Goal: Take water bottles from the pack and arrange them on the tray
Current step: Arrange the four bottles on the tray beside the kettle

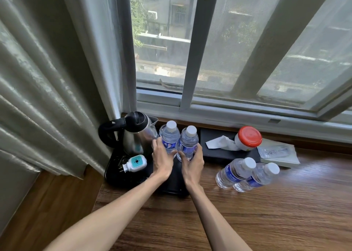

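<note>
Two clear plastic water bottles with white caps and blue labels stand upright, side by side, on the black tray (114,170). Your left hand (162,160) wraps the left bottle (170,136); your right hand (192,164) wraps the right bottle (188,142). Just left of your left hand stands a steel kettle (136,134). Right of your right hand, two more bottles (245,172) stand on the wooden table (228,222).

Four water bottles (169,136), one kettle (133,132), one tray (114,170), one plug-in device (136,162), one red-lidded jar (247,138), two hands (162,161).
</note>
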